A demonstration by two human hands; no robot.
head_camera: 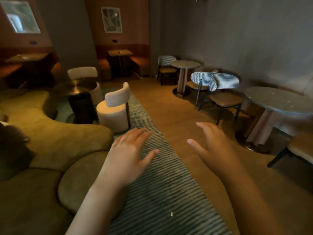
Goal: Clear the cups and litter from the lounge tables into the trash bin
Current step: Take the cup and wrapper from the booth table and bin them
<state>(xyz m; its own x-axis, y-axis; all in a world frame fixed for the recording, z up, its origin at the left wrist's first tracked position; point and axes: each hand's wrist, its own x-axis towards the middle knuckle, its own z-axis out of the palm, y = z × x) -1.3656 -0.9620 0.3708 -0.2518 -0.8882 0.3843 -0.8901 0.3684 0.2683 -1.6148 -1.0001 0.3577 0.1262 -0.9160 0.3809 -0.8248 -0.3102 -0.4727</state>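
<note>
searching for the next pickup, it seems, with the left hand [129, 155] and right hand [214, 145] both spread flat and empty, the person must next cross to the small cup [118, 51] on the far booth table [127, 52], no trash bin in view.

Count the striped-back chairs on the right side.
3. First chair left of the far round table; second chair and third chair between it and the near round table. The cut-off chair at bottom right hides its back.
</note>
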